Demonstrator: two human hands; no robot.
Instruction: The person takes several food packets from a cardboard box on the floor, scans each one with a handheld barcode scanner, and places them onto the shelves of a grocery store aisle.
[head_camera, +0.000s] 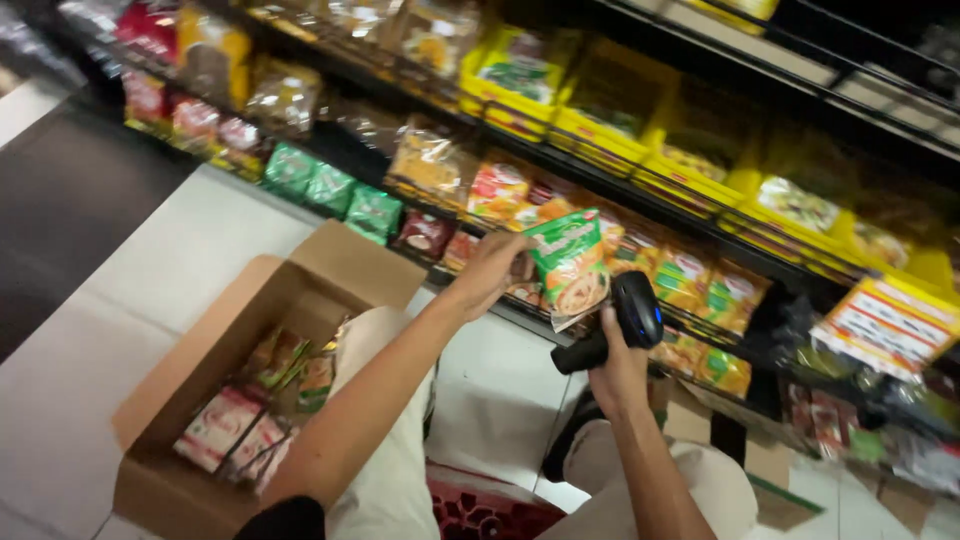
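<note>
Now the left hand (490, 268) grips a green packet (568, 264) above the right hand's (617, 372) clutched scanner (622, 320).

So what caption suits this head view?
Left hand holds a green noodle packet before the right hand's black scanner, beside an open cardboard box.

The packet (568, 262) in the left hand (490, 272) is green with white and orange print. The scanner (622, 322) in the right hand (617, 375) is black with a blue glint. The cardboard box (170, 390) is plain brown, holding red, white and green packets (255, 415). Yellow trays (600, 120) line the dark shelves (700, 235); the floor (130, 290) is pale grey.
</note>
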